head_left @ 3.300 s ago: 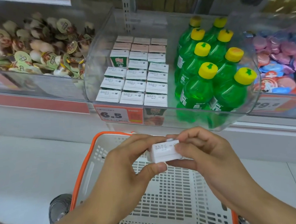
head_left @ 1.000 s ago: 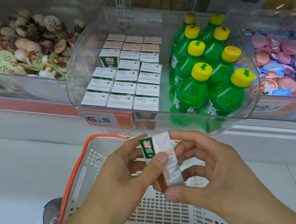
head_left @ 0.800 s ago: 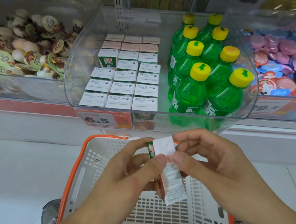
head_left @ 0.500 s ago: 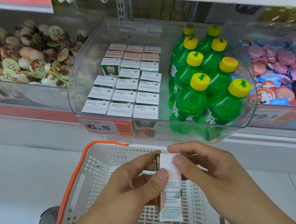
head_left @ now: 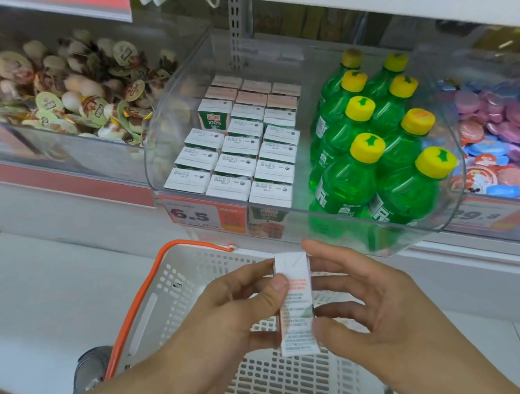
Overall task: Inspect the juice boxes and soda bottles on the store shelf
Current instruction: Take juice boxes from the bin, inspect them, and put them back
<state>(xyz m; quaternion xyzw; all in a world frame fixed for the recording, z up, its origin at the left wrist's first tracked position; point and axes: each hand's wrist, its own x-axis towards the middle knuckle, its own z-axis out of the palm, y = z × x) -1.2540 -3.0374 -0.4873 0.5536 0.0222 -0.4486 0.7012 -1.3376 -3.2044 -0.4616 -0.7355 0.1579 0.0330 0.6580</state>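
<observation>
Small white printed juice carton (head_left: 295,303), upright, pinched between left hand (head_left: 228,313) and right hand (head_left: 376,308); printed side near, for reading.

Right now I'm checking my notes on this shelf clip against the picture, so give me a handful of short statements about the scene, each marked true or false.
1. Both hands hold one juice box above the basket. True: the left hand and the right hand each pinch it.
2. The soda bottles have red caps. False: the caps are yellow.
3. The held juice box lies flat. False: it stands upright, its printed side facing the camera.
4. The boxes and bottles share one clear bin. True.
5. The bottles stand left of the boxed juices. False: they stand to the right.
</observation>
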